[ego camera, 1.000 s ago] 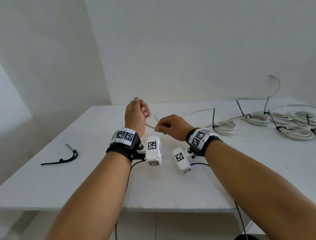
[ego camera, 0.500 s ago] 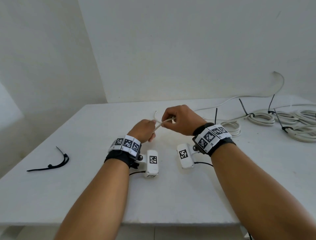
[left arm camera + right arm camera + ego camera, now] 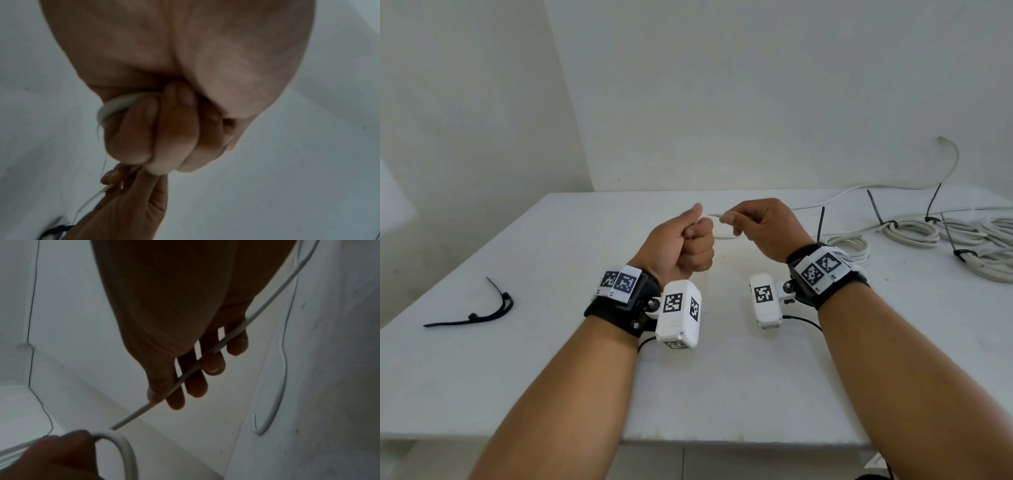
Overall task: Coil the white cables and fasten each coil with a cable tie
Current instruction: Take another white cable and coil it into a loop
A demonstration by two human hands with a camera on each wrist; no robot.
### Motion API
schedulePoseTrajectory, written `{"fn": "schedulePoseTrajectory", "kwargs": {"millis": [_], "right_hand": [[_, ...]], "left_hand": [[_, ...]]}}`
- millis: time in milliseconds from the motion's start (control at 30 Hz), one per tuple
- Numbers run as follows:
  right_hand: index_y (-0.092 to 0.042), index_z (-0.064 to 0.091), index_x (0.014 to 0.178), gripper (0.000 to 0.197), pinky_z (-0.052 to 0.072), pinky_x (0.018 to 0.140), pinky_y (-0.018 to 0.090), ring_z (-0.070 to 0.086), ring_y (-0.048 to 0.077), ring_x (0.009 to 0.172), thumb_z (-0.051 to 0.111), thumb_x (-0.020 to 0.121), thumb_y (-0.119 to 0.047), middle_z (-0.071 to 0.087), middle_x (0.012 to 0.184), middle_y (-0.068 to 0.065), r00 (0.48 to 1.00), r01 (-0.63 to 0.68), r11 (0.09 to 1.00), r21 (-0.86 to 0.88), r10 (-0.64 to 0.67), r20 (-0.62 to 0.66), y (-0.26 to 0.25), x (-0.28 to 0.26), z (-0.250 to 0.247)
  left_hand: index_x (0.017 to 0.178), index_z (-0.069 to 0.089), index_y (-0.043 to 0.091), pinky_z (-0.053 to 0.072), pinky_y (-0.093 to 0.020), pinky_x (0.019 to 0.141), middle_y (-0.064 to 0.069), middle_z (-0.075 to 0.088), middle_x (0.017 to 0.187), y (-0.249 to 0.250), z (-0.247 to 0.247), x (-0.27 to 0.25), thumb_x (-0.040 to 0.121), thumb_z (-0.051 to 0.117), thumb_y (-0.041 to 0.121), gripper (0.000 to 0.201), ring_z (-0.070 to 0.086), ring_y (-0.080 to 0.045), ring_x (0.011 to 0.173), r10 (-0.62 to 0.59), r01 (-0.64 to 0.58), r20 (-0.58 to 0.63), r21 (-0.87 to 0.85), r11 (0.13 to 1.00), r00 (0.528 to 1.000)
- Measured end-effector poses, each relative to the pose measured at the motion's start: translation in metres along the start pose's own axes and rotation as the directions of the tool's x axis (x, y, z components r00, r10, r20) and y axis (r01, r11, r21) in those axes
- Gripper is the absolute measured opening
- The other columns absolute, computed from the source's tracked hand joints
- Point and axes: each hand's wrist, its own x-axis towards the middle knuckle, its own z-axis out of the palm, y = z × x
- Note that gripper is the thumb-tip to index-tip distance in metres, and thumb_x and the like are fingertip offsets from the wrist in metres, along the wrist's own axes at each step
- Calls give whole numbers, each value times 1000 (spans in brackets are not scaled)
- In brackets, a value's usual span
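Over the middle of the white table (image 3: 722,394), my left hand (image 3: 698,236) is a fist with the thumb up. In the left wrist view its fingers (image 3: 164,129) curl round small loops of white cable (image 3: 115,104). Just to its right, my right hand (image 3: 729,219) pinches the same white cable (image 3: 717,216) between thumb and fingertips. In the right wrist view the cable (image 3: 205,360) crosses my right fingers and runs down to a loop (image 3: 123,449) at my left hand (image 3: 51,456). The free length (image 3: 835,197) trails off to the back right.
A loose black cable tie (image 3: 482,313) lies at the table's left. Three white coils with black ties lie at the right: a near one (image 3: 849,245), one behind it (image 3: 914,229) and one at the frame edge (image 3: 993,263). A wall stands behind the table.
Half a second ago my right hand was close over the left with the cable. It has drawn off to the right, a short span of cable showing between the hands. My left fist has lifted.
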Motion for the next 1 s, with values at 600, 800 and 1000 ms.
{"fn": "schedulePoseTrajectory", "kwargs": {"millis": [600, 800, 1000], "right_hand": [[-25, 76, 92, 13, 43, 61, 14, 54, -2, 61, 68, 91, -35, 66, 71, -12, 897, 10, 980, -200, 80, 435, -33, -15, 16], [-30, 74, 92, 8, 39, 64, 18, 53, 2, 66, 66, 90, -31, 60, 72, -13, 889, 65, 951, -303, 83, 451, -40, -19, 10], [-24, 76, 92, 14, 36, 56, 12, 51, 2, 61, 63, 92, -19, 59, 68, -15, 928, 203, 950, -237, -110, 356, -44, -21, 11]], "left_hand": [[69, 33, 16, 26, -25, 51, 7, 33, 51, 2, -6, 10, 107, 26, 25, 40, 28, -12, 48, 413, -327, -424, 263, 908, 806], [74, 35, 17, 34, -23, 55, 4, 38, 61, 2, -15, 9, 105, 30, 27, 33, 36, -10, 53, 505, -77, -473, 671, 737, 722], [74, 51, 12, 39, -31, 69, -5, 60, 62, -1, -25, 8, 102, 31, 31, 40, 52, -17, 58, 234, 275, -470, 779, 564, 851]]}}
